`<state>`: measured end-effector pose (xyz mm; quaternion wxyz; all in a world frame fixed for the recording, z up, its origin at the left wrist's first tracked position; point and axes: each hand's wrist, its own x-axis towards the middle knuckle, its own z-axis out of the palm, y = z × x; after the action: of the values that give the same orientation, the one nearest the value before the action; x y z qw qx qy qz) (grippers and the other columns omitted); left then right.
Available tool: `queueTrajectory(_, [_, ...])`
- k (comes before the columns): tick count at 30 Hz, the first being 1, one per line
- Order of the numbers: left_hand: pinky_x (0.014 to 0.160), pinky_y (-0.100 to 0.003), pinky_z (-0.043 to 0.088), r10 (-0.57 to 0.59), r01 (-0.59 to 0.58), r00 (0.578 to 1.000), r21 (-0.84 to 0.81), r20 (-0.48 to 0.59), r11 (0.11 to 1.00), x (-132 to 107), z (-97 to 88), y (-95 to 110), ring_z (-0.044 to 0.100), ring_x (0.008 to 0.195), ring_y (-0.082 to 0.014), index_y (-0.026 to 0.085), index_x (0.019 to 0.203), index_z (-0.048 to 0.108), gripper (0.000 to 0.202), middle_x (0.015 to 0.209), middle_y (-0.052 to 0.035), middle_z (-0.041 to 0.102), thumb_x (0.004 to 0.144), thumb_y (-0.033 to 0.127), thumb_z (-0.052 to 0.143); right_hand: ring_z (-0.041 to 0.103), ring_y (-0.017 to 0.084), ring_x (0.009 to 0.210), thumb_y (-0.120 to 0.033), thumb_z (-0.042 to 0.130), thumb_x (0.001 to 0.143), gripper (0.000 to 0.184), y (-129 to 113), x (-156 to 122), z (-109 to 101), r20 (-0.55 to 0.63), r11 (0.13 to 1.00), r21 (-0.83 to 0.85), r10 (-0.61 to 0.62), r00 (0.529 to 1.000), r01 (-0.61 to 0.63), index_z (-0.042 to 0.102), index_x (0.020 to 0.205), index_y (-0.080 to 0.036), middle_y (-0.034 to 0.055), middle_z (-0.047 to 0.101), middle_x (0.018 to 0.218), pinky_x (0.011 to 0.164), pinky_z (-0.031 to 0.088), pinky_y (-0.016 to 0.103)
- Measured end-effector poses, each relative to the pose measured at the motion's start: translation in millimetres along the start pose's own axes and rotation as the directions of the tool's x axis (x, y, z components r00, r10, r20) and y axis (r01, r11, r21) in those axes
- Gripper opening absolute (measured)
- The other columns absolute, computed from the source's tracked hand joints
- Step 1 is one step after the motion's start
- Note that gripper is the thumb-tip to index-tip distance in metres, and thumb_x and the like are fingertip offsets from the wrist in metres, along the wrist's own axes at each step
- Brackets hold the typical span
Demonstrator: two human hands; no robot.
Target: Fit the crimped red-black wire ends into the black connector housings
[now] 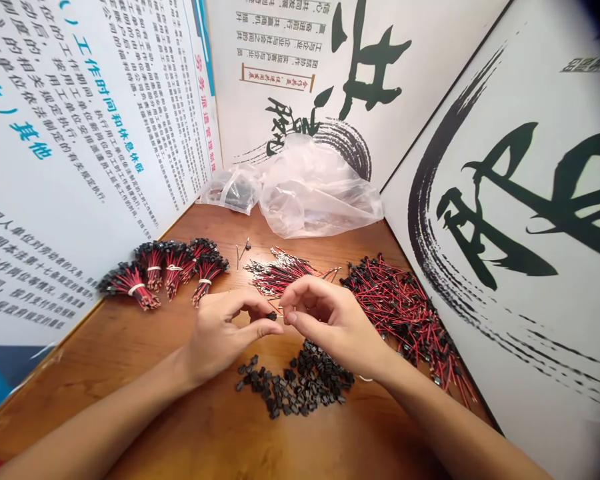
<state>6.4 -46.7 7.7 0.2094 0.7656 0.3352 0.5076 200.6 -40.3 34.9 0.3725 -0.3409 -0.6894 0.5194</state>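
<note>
Between the thumb and fingers of my left hand is a small black connector housing. Facing it, my right hand pinches a thin wire whose pale tip points at the housing; the fingers hide most of it. I cannot tell whether the tip is inside the housing. Below the hands lies a heap of loose black connector housings. Just beyond them is a pile of red and black wires with bare metal ends.
At the left stand several banded bundles of wires with connectors. A large heap of red-black wires with connectors lies on the right. Plastic bags rest at the back of the wooden table. Printed panels enclose three sides.
</note>
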Motion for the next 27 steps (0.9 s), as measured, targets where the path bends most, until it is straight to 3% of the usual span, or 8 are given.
queueTrajectory(6, [0.057, -0.02, 0.05, -0.002, 0.002, 1.0, 0.019, -0.002, 1.0, -1.8, 0.1, -0.2, 0.062, 0.06, -0.0109, 0.017, 0.079, 0.068, 0.016, 0.071, -0.001, 0.07, 0.079, 0.03, 0.078, 0.052, 0.011, 0.064, -0.02, 0.056, 0.082, 0.007, 2.2, 0.9, -0.9, -0.003, 0.999, -0.036, 0.009, 1.0, -0.009, 0.059, 0.088, -0.017, 0.0002, 0.059, 0.075, 0.055, 0.04, 0.025])
queueTrajectory(21, [0.058, -0.02, 0.051, 0.018, -0.018, 1.0, 0.055, 0.005, 0.998, -3.7, 2.4, -1.0, 0.062, 0.06, -0.0099, 0.016, 0.079, 0.067, 0.014, 0.07, -0.0003, 0.071, 0.078, 0.024, 0.079, 0.049, 0.009, 0.061, -0.014, 0.054, 0.084, 0.008, 5.2, -0.2, -1.3, -0.001, 0.992, -0.124, -0.033, 0.999, 0.033, 0.059, 0.09, -0.017, -0.001, 0.06, 0.076, 0.052, 0.039, 0.023])
queueTrajectory(27, [0.06, -0.022, 0.053, 0.019, -0.021, 1.0, 0.08, 0.025, 0.997, -4.5, 2.9, -1.8, 0.064, 0.061, -0.0116, 0.016, 0.078, 0.067, 0.015, 0.071, -0.002, 0.071, 0.081, 0.028, 0.076, 0.048, 0.009, 0.058, -0.011, 0.053, 0.086, 0.01, 3.3, -3.2, -0.6, -0.013, 0.943, -0.31, -0.128, 0.992, 0.117, 0.057, 0.09, -0.019, -0.0028, 0.056, 0.07, 0.053, 0.038, 0.024])
